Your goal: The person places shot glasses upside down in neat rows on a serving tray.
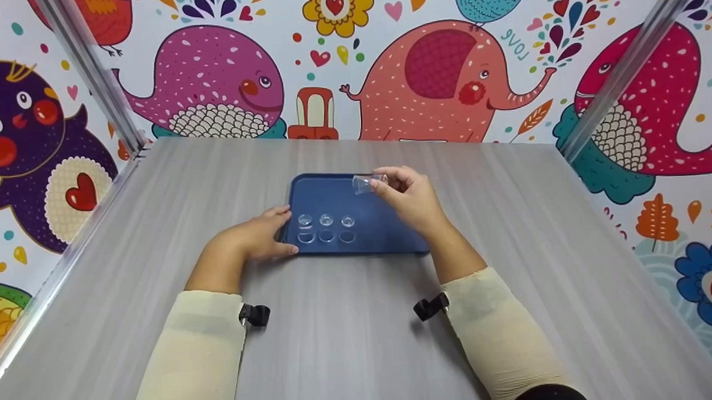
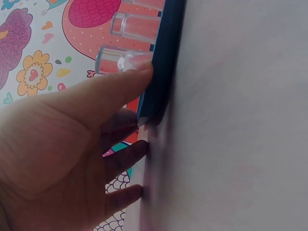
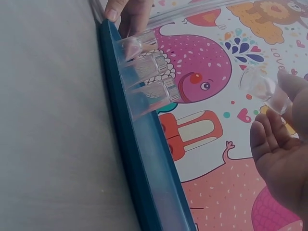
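My right hand (image 1: 413, 197) pinches a small clear glass (image 1: 362, 184) between thumb and fingers above the far side of a blue tray (image 1: 387, 234). That glass is tilted on its side, its wider end pointing left in the head view. Three similar clear glasses (image 3: 151, 96) stand in a row at the tray's left front, narrower ends seemingly up. My left hand (image 1: 255, 235) steadies the tray's left end. Its thumb (image 2: 137, 77) touches the front corner, and the other fingers reach along the left edge, fairly straight.
The tray lies on a grey wood-patterned table (image 1: 338, 345). Cartoon-printed walls (image 1: 326, 57) enclose the back and sides, with metal posts (image 1: 89, 67) at the corners. A small black camera mount (image 1: 256, 315) sticks out from the left wrist, another (image 1: 431, 307) from the right.
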`<state>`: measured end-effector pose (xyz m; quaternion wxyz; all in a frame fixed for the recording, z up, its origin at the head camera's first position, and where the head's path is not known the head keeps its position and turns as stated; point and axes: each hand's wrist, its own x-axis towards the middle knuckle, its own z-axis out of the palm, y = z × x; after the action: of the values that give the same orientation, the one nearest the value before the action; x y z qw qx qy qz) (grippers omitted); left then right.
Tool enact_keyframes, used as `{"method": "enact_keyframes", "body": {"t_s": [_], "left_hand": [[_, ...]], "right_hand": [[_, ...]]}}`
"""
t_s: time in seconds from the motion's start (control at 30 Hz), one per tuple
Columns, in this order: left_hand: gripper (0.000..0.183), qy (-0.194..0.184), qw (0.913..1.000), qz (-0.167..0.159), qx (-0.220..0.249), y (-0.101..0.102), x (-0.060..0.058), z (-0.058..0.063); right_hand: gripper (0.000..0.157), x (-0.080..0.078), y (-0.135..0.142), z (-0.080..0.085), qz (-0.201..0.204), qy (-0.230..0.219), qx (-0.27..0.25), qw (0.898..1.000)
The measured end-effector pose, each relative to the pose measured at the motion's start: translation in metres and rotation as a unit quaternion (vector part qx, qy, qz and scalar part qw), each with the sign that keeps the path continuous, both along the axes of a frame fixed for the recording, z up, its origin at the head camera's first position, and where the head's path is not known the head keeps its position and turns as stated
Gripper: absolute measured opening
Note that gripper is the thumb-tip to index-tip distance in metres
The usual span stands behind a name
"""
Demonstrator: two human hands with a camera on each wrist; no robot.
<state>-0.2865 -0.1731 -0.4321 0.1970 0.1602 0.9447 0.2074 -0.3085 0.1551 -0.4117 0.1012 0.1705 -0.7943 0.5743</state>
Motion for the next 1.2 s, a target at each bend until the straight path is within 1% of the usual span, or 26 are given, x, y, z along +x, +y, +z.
{"method": "enact_keyframes", "body": {"t_s": [0.13,0.3,0.43,0.53,0.67,0.8,1.0,1.2], "left_hand": [[0.091,0.001,1.0,-0.002,0.001,0.0,0.0,0.0],[0.091,0.002,1.0,-0.002,0.001,-0.001,-0.001,-0.002],[0.092,0.006,1.0,-0.008,0.0,0.0,-0.002,-0.004],[0.092,0.006,0.9999,-0.009,-0.003,0.0,-0.002,-0.004],[0.092,0.001,1.0,-0.002,-0.003,-0.001,-0.002,-0.003],[0.093,0.002,1.0,-0.004,-0.001,-0.001,-0.002,-0.003],[0.093,0.006,1.0,-0.006,0.002,-0.001,-0.001,-0.003],[0.092,0.005,1.0,-0.003,0.001,-0.001,-0.001,-0.002]], "right_hand": [[0.033,0.001,0.001,0.0,-0.002,-0.003,0.002,1.0],[0.035,0.001,0.003,-0.002,0.011,-0.019,0.003,1.0],[0.036,-0.001,0.006,-0.006,0.03,-0.048,0.033,0.998],[0.04,-0.003,0.008,-0.01,0.054,-0.074,0.061,0.994],[0.044,-0.005,0.008,-0.014,0.084,-0.106,0.095,0.986],[0.046,-0.006,0.008,-0.018,0.096,-0.126,0.129,0.979],[0.047,-0.01,0.008,-0.026,0.099,-0.133,0.158,0.973],[0.046,-0.012,0.008,-0.032,0.107,-0.136,0.164,0.971]]}}
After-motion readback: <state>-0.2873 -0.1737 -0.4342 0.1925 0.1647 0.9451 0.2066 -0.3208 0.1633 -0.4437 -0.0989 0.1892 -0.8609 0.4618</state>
